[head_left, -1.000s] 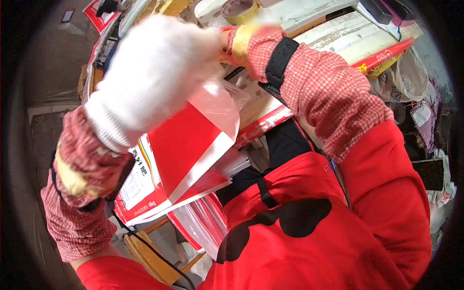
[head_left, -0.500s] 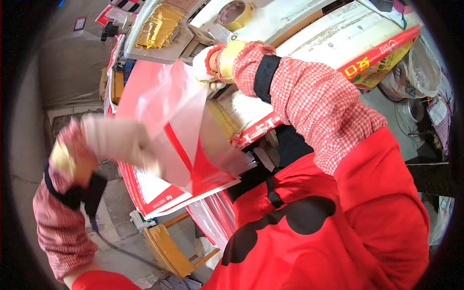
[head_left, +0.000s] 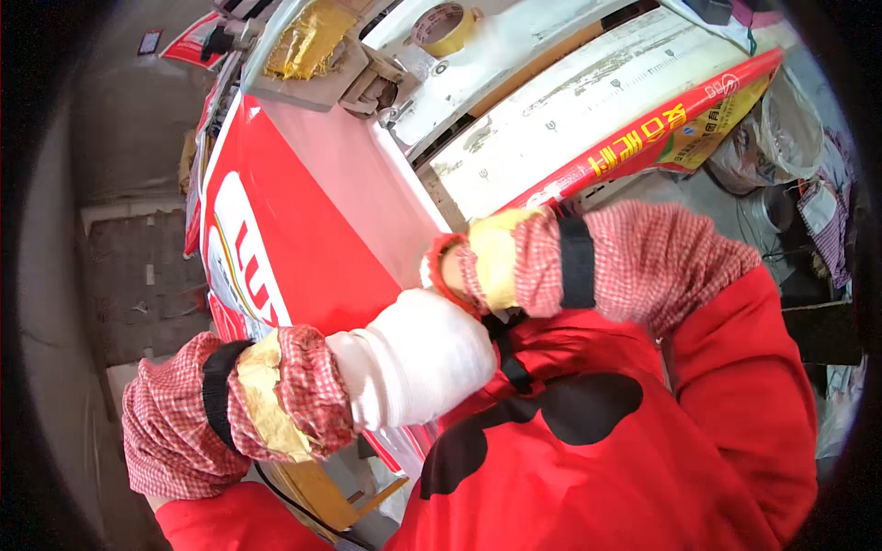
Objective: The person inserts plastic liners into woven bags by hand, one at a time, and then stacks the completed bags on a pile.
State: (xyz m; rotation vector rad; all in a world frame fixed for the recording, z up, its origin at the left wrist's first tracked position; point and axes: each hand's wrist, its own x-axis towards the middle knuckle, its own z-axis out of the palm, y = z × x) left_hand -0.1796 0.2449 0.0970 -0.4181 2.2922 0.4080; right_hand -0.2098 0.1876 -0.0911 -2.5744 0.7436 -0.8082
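Left hand (head_left: 423, 354), right hand (head_left: 448, 268) coming lower — red bag (head_left: 326, 248) lying just ahead, long axis pointing up-left; opening, hold hidden — cannot tell.

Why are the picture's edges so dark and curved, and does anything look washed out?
In the head view, the corners go black and the worn white board bows slightly, typical of a fisheye lens; in the same view, the white-gloved left hand looks overbright, its knit texture faint.

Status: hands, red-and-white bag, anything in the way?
White-gloved left hand close by right hand, grips hidden. Red-and-white bag spread out ahead, at their left. Tape roll apart, beyond both hands.
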